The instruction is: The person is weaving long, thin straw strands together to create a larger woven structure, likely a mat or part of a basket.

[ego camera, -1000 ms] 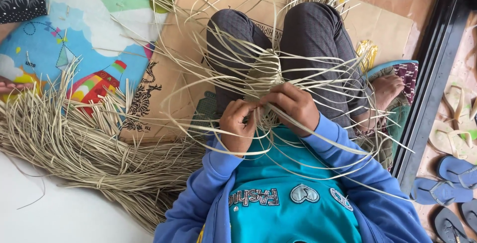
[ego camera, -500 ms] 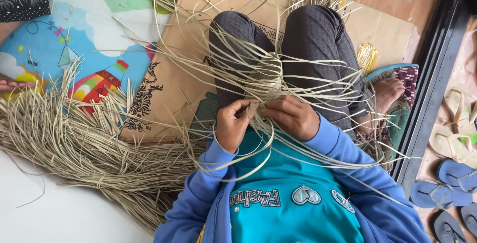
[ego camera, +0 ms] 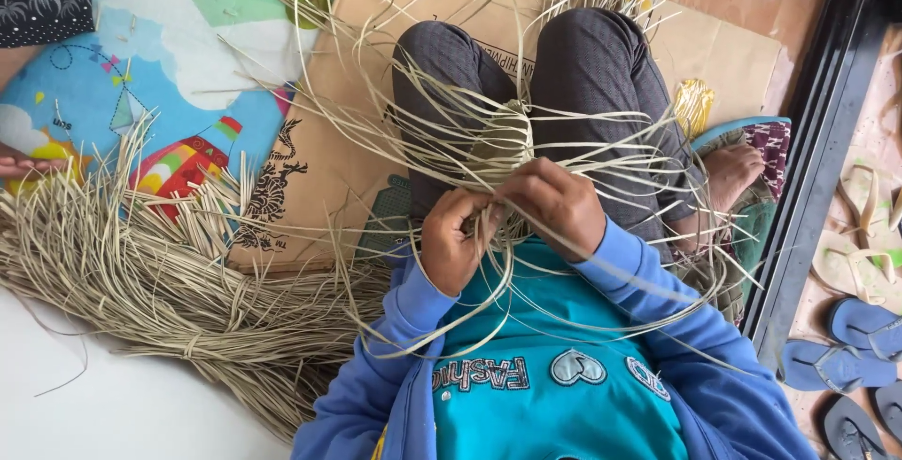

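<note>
Hands closer together; left hand (ego camera: 451,244), right hand (ego camera: 556,204) fingers pinching straw weave (ego camera: 503,145).

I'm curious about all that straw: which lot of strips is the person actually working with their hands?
The small woven piece in their lap, with loose strips fanning out; the left hand and right hand pinch its strands. The big bundle lies untouched on the floor beside them.

We count two hands, the left hand (ego camera: 454,246) and right hand (ego camera: 556,204), on one woven piece (ego camera: 503,140). One bundle of dried strips (ego camera: 160,281) lies left of the grip, one cardboard sheet (ego camera: 329,140) beyond it, and three blue sandals (ego camera: 836,364) plus two pale sandals (ego camera: 860,267) to its right.
</note>
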